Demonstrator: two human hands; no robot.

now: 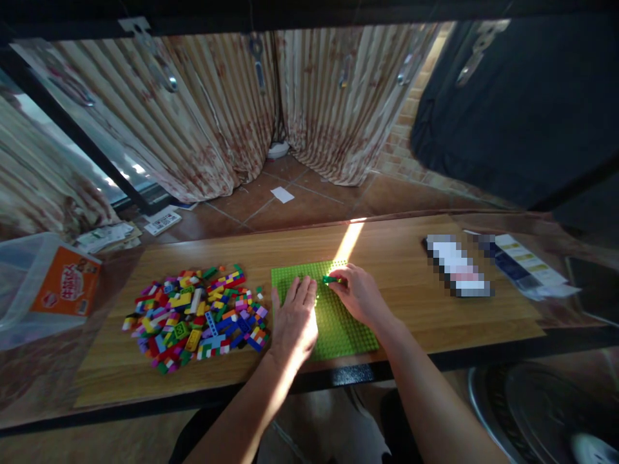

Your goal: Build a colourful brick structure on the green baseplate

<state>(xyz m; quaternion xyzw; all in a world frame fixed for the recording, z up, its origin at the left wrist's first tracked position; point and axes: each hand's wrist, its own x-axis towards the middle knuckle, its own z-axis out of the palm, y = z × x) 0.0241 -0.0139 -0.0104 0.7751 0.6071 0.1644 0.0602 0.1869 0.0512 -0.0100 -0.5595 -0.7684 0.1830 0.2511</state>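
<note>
A lime-green studded baseplate point(333, 338) lies on the wooden table in front of me. Flat on its left part rests my left hand point(296, 316), fingers stretched out, holding nothing. Over the upper right part, my right hand point(358, 293) pinches a small dark green toy brick point(329, 280) between thumb and fingers. The brick is at the plate's surface; whether it is pressed onto the studs I cannot tell. Left of the plate spreads a pile of mixed coloured toy bricks point(193, 312).
A phone-like device point(457, 265), partly blurred out, lies on the table point(401, 258) at right, with printed papers point(527, 261) beyond it. A clear plastic bin point(29, 270) with an orange label stands at far left. Tools hang from the dark bar above; curtains point(203, 129) hang behind.
</note>
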